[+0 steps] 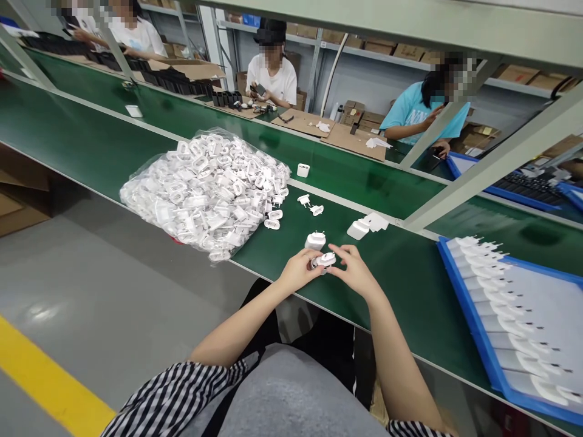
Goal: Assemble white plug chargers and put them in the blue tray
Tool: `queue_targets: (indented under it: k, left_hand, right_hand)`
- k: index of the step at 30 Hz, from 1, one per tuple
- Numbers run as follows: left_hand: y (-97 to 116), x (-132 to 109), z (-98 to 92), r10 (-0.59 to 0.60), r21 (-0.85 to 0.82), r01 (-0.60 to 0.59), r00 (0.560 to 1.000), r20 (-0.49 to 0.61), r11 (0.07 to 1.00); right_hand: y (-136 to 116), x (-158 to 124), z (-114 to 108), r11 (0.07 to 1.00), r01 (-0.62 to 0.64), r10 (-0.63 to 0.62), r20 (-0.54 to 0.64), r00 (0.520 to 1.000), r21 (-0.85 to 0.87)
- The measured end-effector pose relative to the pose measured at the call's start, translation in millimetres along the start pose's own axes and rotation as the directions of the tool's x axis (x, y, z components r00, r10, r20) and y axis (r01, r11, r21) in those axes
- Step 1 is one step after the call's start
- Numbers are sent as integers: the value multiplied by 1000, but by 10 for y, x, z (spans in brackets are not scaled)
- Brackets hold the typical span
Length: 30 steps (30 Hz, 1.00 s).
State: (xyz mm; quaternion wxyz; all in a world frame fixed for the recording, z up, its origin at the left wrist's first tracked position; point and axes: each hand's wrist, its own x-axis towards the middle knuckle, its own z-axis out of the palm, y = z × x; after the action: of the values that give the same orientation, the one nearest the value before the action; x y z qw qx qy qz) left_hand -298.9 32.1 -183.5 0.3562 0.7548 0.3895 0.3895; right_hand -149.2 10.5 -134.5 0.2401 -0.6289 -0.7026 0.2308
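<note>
My left hand [298,270] grips a white plug adapter [325,260] with its pins facing up, just above the front edge of the green bench. Beside it is my right hand [357,273], thumb and forefinger apart around the adapter's right end; whether they touch it I cannot tell. Just behind my hands stands another white plug charger [315,240], pins up. Two loose white plug heads [316,210] lie farther back. To the right, a white charger body [358,229] rests by some white pieces [376,221].
A big clear bag of white plug heads [214,188] covers the bench at left. A blue tray [473,321] with rows of white chargers lies at right. A slanted metal post [492,145] rises behind it. Several people work across the bench among cardboard sheets [355,141].
</note>
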Motion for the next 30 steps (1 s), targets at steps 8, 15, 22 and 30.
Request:
queue_targets:
  k: [8,15,22,30]
  left_hand:
    - [-98,1,-30,-113,-51,118,989,90,992]
    - [-113,-15,-13,-79,-52,83,994,69,995]
    - [-3,-27,-52,-60,118,51,995,75,992]
    - [191,82,-162,-171,398,61,954,245,915]
  right_hand:
    - [58,6,194,978,83,-65,-101,993,190]
    - [37,-34,188,998,43,-41,-45,998,52]
    - [-121,107,-39,970,120,-72,221,973,-212]
    - [-278,190,-126,896,200,-30,395,918,-396]
